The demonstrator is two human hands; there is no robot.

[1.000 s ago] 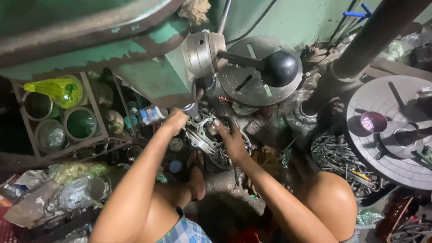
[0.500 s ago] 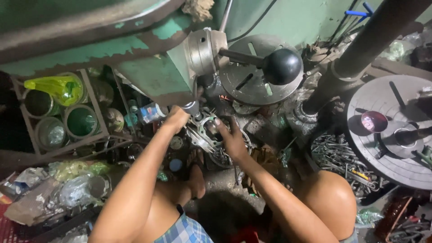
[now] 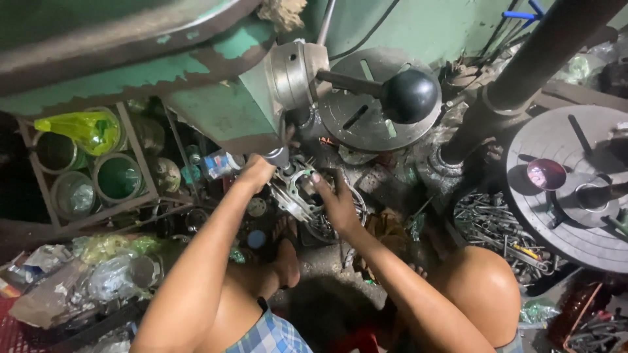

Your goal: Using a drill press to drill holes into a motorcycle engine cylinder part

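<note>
I look down at a green drill press (image 3: 222,104) with a black ball-ended lever (image 3: 409,96). My left hand (image 3: 256,171) is closed around the grey chuck (image 3: 278,157) under the machine's head. My right hand (image 3: 335,201) lies flat on a round metal part (image 3: 302,191) with a large hole, pressing it onto the drill table below the chuck. My bare knees and a foot show beneath my arms.
A rack of green and grey cans (image 3: 91,173) stands at the left, with a yellow-green bag (image 3: 82,127). Crumpled plastic bags (image 3: 78,281) lie lower left. A dark column (image 3: 523,72), a round slotted table (image 3: 562,189) and a heap of metal scrap (image 3: 490,225) are at the right.
Nothing has visibly moved; both hands stay on the chuck and the metal part.
</note>
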